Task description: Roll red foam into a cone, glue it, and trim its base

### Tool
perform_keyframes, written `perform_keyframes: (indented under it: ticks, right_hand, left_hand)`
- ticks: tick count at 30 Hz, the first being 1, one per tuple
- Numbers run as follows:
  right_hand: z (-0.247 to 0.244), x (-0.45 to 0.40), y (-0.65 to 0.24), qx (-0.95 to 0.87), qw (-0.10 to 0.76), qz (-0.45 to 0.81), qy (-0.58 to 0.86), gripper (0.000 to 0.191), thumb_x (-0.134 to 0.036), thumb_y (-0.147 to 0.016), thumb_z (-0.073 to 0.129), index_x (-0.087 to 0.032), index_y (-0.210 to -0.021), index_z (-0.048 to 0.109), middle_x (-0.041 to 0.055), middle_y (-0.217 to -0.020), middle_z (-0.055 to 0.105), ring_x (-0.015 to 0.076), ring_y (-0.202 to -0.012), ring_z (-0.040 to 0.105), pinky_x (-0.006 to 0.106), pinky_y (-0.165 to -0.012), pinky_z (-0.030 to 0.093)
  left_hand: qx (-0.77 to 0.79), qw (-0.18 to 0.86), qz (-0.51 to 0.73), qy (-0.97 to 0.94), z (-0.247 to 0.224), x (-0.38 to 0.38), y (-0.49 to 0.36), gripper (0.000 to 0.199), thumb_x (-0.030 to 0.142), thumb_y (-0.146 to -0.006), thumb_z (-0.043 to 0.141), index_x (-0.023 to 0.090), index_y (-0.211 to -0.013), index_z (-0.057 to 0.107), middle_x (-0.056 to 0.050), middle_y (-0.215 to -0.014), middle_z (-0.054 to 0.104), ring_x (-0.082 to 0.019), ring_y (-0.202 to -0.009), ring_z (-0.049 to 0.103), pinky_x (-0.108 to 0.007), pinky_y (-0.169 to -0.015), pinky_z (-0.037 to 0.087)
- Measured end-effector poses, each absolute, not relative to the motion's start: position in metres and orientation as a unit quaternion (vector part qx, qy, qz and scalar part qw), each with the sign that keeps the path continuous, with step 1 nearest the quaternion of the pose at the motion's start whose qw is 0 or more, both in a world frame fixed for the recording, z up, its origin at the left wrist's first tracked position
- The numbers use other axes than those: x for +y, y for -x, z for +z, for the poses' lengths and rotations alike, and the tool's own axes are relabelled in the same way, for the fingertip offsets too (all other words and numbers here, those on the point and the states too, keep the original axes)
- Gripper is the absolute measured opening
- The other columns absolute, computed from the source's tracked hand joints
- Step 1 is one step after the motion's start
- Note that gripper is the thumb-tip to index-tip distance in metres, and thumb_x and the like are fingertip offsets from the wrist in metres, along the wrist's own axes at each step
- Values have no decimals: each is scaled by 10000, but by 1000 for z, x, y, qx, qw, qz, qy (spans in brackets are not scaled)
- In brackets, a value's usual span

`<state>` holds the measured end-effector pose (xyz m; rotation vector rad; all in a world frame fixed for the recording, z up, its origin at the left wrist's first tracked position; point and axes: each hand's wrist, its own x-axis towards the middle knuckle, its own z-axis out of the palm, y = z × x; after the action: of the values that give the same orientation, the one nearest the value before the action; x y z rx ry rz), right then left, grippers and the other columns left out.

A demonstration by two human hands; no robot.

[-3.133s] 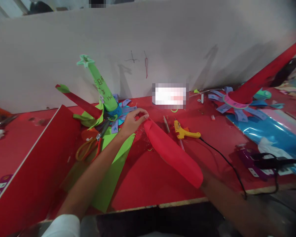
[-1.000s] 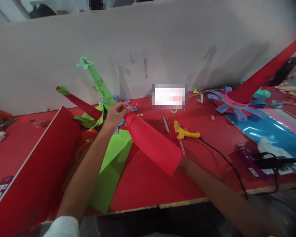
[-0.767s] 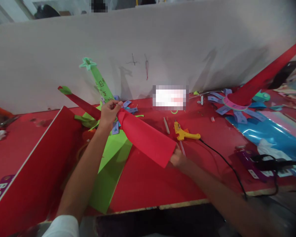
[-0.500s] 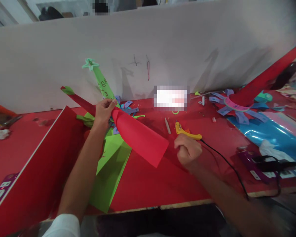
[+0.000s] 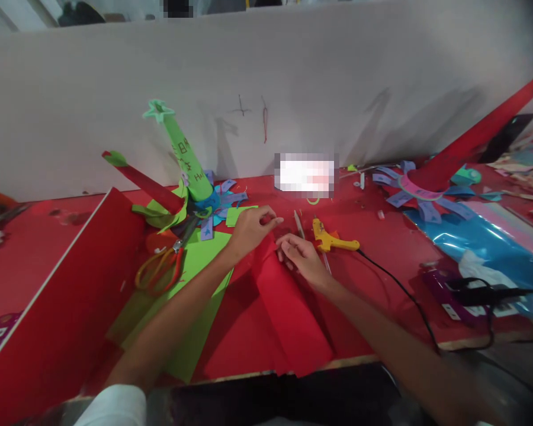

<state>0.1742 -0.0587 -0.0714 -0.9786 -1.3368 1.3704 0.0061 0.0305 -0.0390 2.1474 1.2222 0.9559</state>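
A rolled red paper sheet (image 5: 288, 313) slopes from mid-table toward the front edge, its wider end nearest me. At its narrow far end, my left hand (image 5: 255, 229) is closed on the paper, thumb and forefinger curled together; the other fingertips are hidden. My right hand (image 5: 302, 255) pinches the same end from the right side. Just beyond the right hand lie a yellow glue gun (image 5: 333, 238) with a black cord and a pale pencil-like stick (image 5: 299, 223). Orange-handled scissors (image 5: 160, 269) rest on green paper sheets (image 5: 204, 302) to the left.
A green paper cone (image 5: 186, 157) topped by a star stands behind the left hand, beside a thin red cone (image 5: 148, 186). At right are a large red cone (image 5: 462, 145), blue film (image 5: 466, 242) and a purple box (image 5: 444, 287). A red board (image 5: 66, 307) stands at left.
The red paper has swung down and toward me, its narrow end shifting right with my left hand. My right hand has moved left and forward onto it. The scissors have come into sight.
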Motion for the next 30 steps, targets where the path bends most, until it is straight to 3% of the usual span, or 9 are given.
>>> perform_keyframes:
  ticks: [7, 11, 24, 30]
  right_hand:
    - [-71, -53, -176, -575, 481, 503, 430, 283, -500, -903, 681, -226, -848, 638, -15, -726, 578, 138, -658, 520, 284, -623, 396]
    - [-70, -53, -175, -580, 485, 493, 431, 204, -411, -893, 668, -228, -813, 624, -15, -738, 571, 140, -669, 511, 291, -637, 390]
    - [-70, -52, -175, -518, 490, 548, 438, 296, -484, -841, 719, -236, -757, 581, -37, -663, 466, 124, -577, 375, 284, -536, 283]
    - [-74, -49, -178, -496, 505, 553, 438, 281, -471, -816, 719, -236, -757, 578, -37, -670, 465, 130, -598, 386, 279, -548, 291]
  left_hand:
    - [454, 256, 376, -766, -39, 22, -15, 317, 473, -928, 671, 197, -772, 683, 10, -673, 629, -140, -617, 505, -302, -625, 356]
    - [450, 276, 387, -755, -41, 23, -15, 303, 463, -912, 680, 196, -769, 677, 10, -681, 630, -139, -627, 507, -300, -627, 361]
    - [372, 377, 395, -751, -42, 37, -9, 314, 493, -855, 717, 185, -802, 683, -2, -701, 632, -126, -626, 495, -267, -600, 393]
    - [317, 455, 331, -763, -28, 36, 3, 302, 448, -828, 760, 188, -974, 718, -57, -978, 716, -144, -779, 591, -277, -721, 477]
